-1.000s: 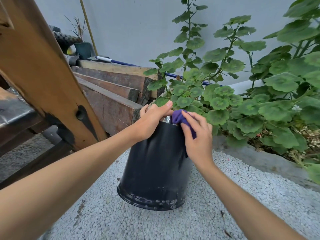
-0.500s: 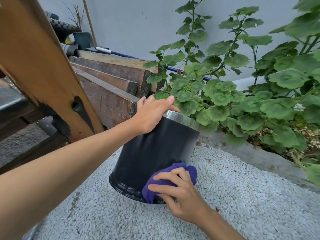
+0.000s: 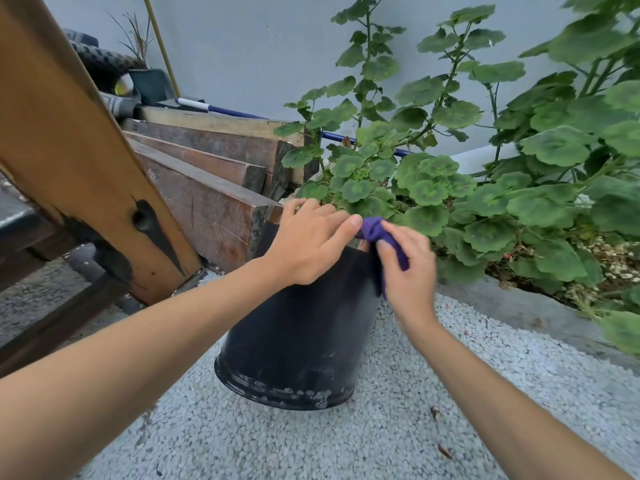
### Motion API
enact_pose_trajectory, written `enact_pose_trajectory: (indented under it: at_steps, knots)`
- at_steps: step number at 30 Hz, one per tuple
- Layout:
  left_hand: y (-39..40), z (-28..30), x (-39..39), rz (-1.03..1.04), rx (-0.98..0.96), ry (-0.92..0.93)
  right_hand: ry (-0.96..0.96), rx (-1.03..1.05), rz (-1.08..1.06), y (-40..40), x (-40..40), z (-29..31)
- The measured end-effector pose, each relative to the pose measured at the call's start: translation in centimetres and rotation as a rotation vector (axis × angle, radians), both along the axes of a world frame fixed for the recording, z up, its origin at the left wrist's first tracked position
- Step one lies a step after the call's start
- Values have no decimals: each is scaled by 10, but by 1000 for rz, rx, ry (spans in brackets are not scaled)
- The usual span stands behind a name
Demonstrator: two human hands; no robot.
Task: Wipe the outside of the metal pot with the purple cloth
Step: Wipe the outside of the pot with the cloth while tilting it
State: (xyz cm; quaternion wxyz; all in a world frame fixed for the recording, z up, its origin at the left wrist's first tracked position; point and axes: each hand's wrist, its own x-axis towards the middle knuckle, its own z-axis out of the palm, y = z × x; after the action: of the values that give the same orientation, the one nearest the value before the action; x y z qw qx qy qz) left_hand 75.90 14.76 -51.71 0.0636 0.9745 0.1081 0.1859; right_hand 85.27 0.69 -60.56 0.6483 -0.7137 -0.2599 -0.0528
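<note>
Pale gravel [image 3: 346, 441] covers the ground, with stacked wooden planks [image 3: 207, 202] and a slanted timber beam [image 3: 69, 140] toward its far left edge and leafy green plants [image 3: 485, 202] along the raised bed on the right. Out on the gravel sits the metal pot [image 3: 298, 341], dark-sided and tipped toward the plants. The left hand [image 3: 308, 244] lies over its top rim, fingers curled down around it to steady it. The right hand [image 3: 405, 268] pinches the bunched purple cloth [image 3: 375, 232] against the upper right side of the wall. Pale scuffs along the base band suggest the wiping is only partway done; the far side is hidden.
</note>
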Motion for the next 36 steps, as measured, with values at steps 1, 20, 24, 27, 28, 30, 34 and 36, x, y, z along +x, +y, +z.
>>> enact_pose_trajectory:
  at_steps: [1,20,24,27,28,30,34,36]
  knots:
    - [2,1,1,-1,-9,-1,15,4,10,6,-9,-3]
    - [10,-4,15,261,-65,50,-590,-450,660,-55,-59,-68]
    - [22,5,-11,284,-225,18,-217,-231,266,-69,-36,-62]
    - [30,18,-33,273,-322,-17,63,-56,-3,-77,-17,-44]
    - [30,23,-38,269,-351,-57,81,-27,-29,-77,-11,-36]
    - [30,30,-46,263,-410,-134,49,6,-46,-77,-5,-19]
    - [25,26,-48,228,-514,-141,-62,73,-54,-67,-7,12]
    - [18,16,-44,221,-499,-114,-147,72,-57,-57,-12,24]
